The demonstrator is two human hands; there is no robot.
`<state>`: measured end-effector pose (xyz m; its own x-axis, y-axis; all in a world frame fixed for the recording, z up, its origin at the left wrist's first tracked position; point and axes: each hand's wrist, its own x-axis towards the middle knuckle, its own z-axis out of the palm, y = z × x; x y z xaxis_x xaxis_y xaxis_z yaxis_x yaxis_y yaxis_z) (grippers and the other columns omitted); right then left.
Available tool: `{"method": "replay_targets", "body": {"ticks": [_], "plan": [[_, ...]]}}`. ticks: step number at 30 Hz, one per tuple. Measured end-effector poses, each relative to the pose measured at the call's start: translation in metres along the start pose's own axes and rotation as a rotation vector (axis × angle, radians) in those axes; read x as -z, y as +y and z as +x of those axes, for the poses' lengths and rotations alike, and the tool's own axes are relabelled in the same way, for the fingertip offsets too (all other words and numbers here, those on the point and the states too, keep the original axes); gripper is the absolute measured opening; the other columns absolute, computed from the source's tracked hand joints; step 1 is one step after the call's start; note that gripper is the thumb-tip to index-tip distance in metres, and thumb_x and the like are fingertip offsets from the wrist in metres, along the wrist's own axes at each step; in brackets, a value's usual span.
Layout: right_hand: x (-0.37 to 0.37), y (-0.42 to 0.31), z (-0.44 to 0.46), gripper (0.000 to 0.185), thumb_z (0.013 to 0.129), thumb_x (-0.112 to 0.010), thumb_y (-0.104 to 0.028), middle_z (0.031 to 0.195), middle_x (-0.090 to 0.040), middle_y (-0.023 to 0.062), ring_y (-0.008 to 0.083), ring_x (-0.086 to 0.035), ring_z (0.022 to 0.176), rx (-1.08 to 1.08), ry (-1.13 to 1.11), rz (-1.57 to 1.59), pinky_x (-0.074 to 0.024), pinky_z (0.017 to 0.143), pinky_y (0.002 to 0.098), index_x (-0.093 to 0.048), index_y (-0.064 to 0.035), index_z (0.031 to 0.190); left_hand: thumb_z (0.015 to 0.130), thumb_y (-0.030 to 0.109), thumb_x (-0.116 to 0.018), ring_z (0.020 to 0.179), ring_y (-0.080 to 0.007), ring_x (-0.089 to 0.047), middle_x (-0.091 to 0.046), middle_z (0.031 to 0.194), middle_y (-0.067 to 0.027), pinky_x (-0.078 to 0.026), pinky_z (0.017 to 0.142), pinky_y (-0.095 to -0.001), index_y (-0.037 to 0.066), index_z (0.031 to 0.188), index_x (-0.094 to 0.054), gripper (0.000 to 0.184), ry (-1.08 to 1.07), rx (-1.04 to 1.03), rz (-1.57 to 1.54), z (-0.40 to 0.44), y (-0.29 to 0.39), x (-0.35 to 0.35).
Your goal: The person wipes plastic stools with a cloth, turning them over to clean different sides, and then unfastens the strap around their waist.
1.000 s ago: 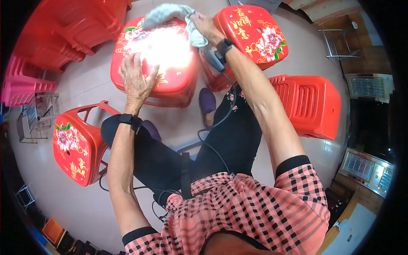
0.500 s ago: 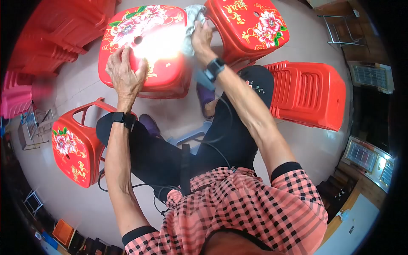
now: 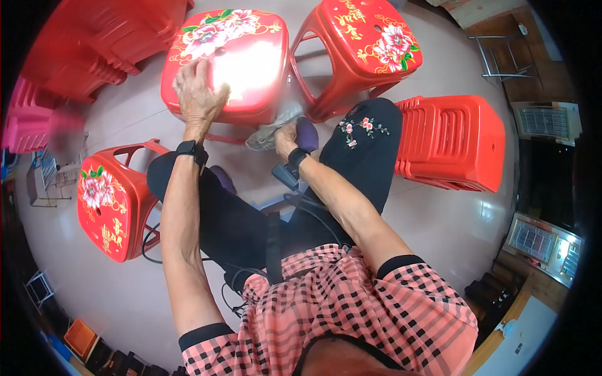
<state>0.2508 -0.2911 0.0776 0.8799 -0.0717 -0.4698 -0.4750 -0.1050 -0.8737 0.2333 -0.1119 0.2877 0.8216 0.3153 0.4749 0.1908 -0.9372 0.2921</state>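
Note:
In the head view, a red plastic stool (image 3: 257, 100) with a flower print and a bright glare on its seat stands in front of me. My left hand (image 3: 198, 94) rests on the near left part of that seat, fingers spread. Low at the stool's near right side, my right hand (image 3: 287, 139) is closed on a pale grey cloth (image 3: 262, 136). The cloth hangs by the stool's leg; part of my right hand's grip is hidden.
A second flowered stool (image 3: 367, 37) stands to the right, and a third (image 3: 106, 213) at the left. Stacked red stools (image 3: 451, 141) lie by my right knee. More red stools (image 3: 119, 31) and pink ones (image 3: 28, 122) are at the far left. A cable (image 3: 320, 210) crosses my lap.
My right hand has moved down with the cloth, from the seat's right edge to the stool's lower near side. The left hand stays on the seat. The view has shifted slightly.

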Motion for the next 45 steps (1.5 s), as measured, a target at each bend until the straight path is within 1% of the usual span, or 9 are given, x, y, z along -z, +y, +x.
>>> {"method": "replay_targets", "body": {"ticks": [4,11,12,19,21,32,37,41,45], "plan": [[0.011,0.0,0.003,0.025,0.097,-0.044,-0.027,0.111,-0.059,0.0049,0.0161,-0.057,0.103,-0.422,-0.187,0.251,-0.0505,0.085,0.036,-0.05,-0.0103,0.116,0.065,0.028,-0.063,0.118,-0.0334,-0.045,-0.052,0.122,-0.016,-0.033,0.101,-0.0475,0.007,0.126,-0.053,0.065,0.021,0.008,-0.029,-0.001,0.0,0.003],[0.033,-0.123,-0.095,0.059,0.087,-0.065,-0.017,0.126,-0.049,0.0143,0.0231,-0.049,0.115,-0.011,-0.327,0.346,-0.0409,0.098,0.0338,-0.03,-0.0024,0.133,0.07,0.033,-0.065,0.116,-0.0331,-0.046,-0.052,0.121,-0.0163,-0.033,0.1,-0.0476,0.007,0.125,-0.054,0.062,0.047,-0.008,0.005,-0.003,-0.006,-0.006],[0.028,-0.112,-0.086,0.073,0.077,-0.075,-0.013,0.126,-0.048,0.0143,0.0248,-0.048,0.117,0.051,-0.297,0.312,-0.0399,0.1,0.0348,-0.03,-0.0008,0.133,0.07,0.034,-0.065,0.116,-0.0329,-0.046,-0.052,0.121,-0.0162,-0.033,0.1,-0.0476,0.006,0.124,-0.054,0.061,0.044,-0.008,0.0,-0.003,-0.005,-0.003],[0.017,-0.075,-0.077,0.091,0.062,-0.084,-0.018,0.127,-0.047,0.0171,0.0288,-0.047,0.12,0.318,-0.102,-0.039,-0.0392,0.103,0.0384,-0.032,-0.0008,0.134,0.069,0.033,-0.068,0.118,-0.0329,-0.043,-0.05,0.123,-0.0161,-0.031,0.101,-0.0489,0.006,0.122,-0.053,0.062,-0.027,-0.001,0.021,-0.001,-0.002,0.001],[0.02,-0.065,-0.059,0.08,0.067,-0.081,-0.027,0.124,-0.052,0.0182,0.0282,-0.05,0.118,0.18,-0.248,-0.165,-0.0428,0.1,0.0381,-0.039,-0.0011,0.13,0.072,0.035,-0.067,0.118,-0.0336,-0.043,-0.049,0.122,-0.0164,-0.03,0.101,-0.0493,0.006,0.122,-0.053,0.06,-0.029,-0.022,0.008,0.0,0.001,0.003],[-0.001,0.083,0.038,0.075,0.077,-0.07,-0.021,0.134,-0.041,0.0214,0.039,-0.042,0.125,-0.139,-0.212,-0.285,-0.0364,0.107,0.0427,-0.031,-0.0042,0.139,0.08,0.032,-0.064,0.118,-0.0347,-0.043,-0.049,0.125,-0.017,-0.03,0.101,-0.0497,0.003,0.122,-0.054,0.051,-0.054,-0.034,0.058,0.005,0.003,-0.003],[0.019,0.06,0.047,0.064,0.082,-0.066,-0.025,0.131,-0.047,0.0226,0.0398,-0.044,0.124,-0.128,-0.264,-0.62,-0.0373,0.105,0.0435,-0.038,-0.005,0.136,0.08,0.029,-0.064,0.119,-0.0359,-0.042,-0.048,0.126,-0.0181,-0.029,0.102,-0.05,0.003,0.123,-0.053,0.051,-0.118,-0.017,0.066,0.006,0.006,0.0],[0.033,-0.009,0.075,0.06,0.081,-0.068,-0.029,0.129,-0.049,0.0245,0.0414,-0.044,0.123,-0.189,-0.213,-0.572,-0.0361,0.104,0.0458,-0.045,-0.0033,0.13,0.08,0.025,-0.064,0.121,-0.0359,-0.042,-0.048,0.127,-0.0186,-0.029,0.102,-0.0495,0.004,0.123,-0.053,0.05,-0.127,-0.024,0.057,0.007,0.004,-0.002],[-0.016,-0.014,0.191,0.049,0.078,-0.063,-0.015,0.117,-0.054,0.0237,0.0408,-0.046,0.118,0.466,0.049,-0.456,-0.0374,0.101,0.0459,-0.049,-0.0042,0.123,0.08,0.023,-0.063,0.121,-0.0354,-0.042,-0.048,0.128,-0.0191,-0.028,0.103,-0.0491,0.004,0.123,-0.053,0.048,-0.143,-0.006,0.033,0.009,0.009,-0.002]]}}
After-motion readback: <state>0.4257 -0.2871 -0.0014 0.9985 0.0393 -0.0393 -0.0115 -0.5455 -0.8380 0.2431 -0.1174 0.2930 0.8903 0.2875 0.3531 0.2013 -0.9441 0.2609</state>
